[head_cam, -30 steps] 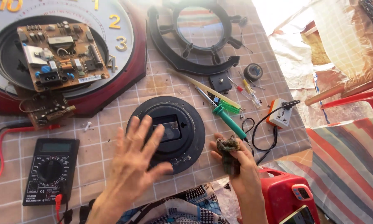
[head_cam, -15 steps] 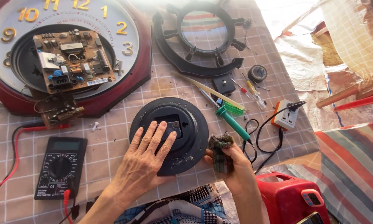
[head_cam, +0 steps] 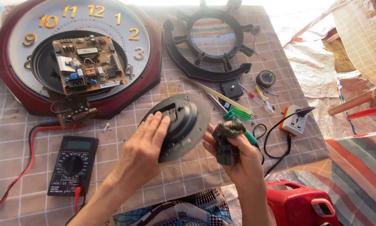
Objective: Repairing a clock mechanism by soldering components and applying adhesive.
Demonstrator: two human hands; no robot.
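Item 1: your left hand point(head_cam: 143, 148), closed on the black round disc point(head_cam: 180, 125). Fingers lie across the disc's raised centre, with the thumb out of sight behind it. The disc is lifted off the checked cloth point(head_cam: 12, 125) and tilted, its upper rim toward the wall clock point(head_cam: 77, 58) and its lower right edge just beside your right hand.

Item 2: your right hand point(head_cam: 240, 157), closed around a bunched dark rag point(head_cam: 225, 140). The rag's top sits near the disc's right rim; whether the two touch cannot be told.

Item 3: wall clock, dark red frame, white dial with gold numerals, at the far left. A circuit board point(head_cam: 87, 62) rests in its open centre. A smaller board point(head_cam: 73, 111) overhangs the frame's lower edge.

Item 4: multimeter point(head_cam: 73, 165), black, left of your left forearm, with red and black leads running off toward the cloth's left edge.

Item 5: black spoked ring frame point(head_cam: 184, 58), far centre, well apart from both hands.

Item 6: green-handled screwdriver point(head_cam: 248, 136), partly behind the rag, among small tools right of the disc.

Item 7: white socket adapter point(head_cam: 295, 121) with black cord, near the cloth's right edge.

Item 8: red plastic case point(head_cam: 301, 205), near right corner, close to your right forearm.

Open cloth: the strip between the multimeter and your left forearm, and the patch beneath the lifted disc.
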